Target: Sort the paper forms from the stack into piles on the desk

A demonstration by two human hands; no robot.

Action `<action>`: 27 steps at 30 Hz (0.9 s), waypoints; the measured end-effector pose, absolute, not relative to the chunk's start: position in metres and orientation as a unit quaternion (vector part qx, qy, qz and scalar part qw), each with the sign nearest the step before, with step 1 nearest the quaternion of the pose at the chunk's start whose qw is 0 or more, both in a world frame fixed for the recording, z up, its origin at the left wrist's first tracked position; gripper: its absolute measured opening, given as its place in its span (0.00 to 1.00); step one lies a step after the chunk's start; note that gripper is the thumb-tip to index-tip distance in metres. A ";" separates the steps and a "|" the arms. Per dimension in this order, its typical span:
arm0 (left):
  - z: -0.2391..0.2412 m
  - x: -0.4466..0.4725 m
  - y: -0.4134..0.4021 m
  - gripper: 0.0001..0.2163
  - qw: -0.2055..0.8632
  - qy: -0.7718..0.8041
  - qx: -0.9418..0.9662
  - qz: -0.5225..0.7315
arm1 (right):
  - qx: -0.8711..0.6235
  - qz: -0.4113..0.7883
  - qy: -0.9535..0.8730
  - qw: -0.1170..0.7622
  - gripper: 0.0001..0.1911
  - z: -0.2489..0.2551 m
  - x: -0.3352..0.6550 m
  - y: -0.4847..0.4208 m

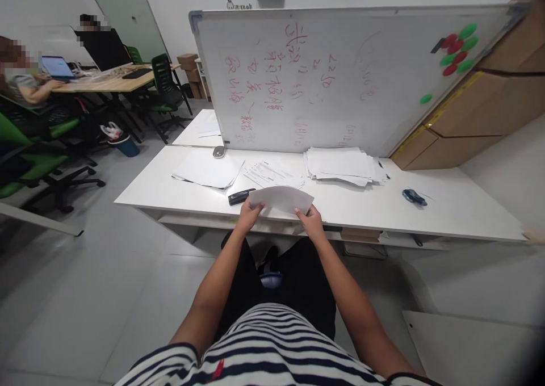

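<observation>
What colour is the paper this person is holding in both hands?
The paper looks white, shaded slightly greyish; it shows in the head view.

We look through 1 head-worn camera facing forward and down, with our striped shirt (272, 346) nearest the lens. Midway out come our left hand (250, 214), right hand (311, 222) and the white table (366, 210); beyond, the wide view reaches the whiteboard (395, 85) and a distant desk (102, 86) at left.
</observation>
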State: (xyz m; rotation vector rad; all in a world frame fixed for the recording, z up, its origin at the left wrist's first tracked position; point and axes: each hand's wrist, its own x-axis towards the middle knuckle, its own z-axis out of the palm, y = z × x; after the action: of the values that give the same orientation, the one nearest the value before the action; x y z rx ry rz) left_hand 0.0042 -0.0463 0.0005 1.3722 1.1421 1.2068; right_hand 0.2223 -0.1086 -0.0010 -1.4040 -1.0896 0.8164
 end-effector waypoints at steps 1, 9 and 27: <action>-0.001 0.004 -0.047 0.20 0.468 0.471 0.566 0.489 | -0.600 0.346 -0.463 0.553 0.25 -0.001 0.223 -0.109; 0.016 -0.006 -0.057 0.20 0.376 0.498 0.625 0.470 | -0.675 0.285 -0.515 0.445 0.22 0.001 0.234 -0.142; 0.006 -0.037 0.005 0.25 -0.002 0.664 0.712 0.230 | -0.564 0.480 -0.308 0.597 0.24 -0.023 0.220 -0.157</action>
State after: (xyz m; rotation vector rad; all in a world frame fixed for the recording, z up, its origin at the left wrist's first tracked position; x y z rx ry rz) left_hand -0.0371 0.0046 0.0058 2.2386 2.0888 0.7242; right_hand 0.2205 -0.1566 -0.0228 -1.3087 -0.7149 1.1151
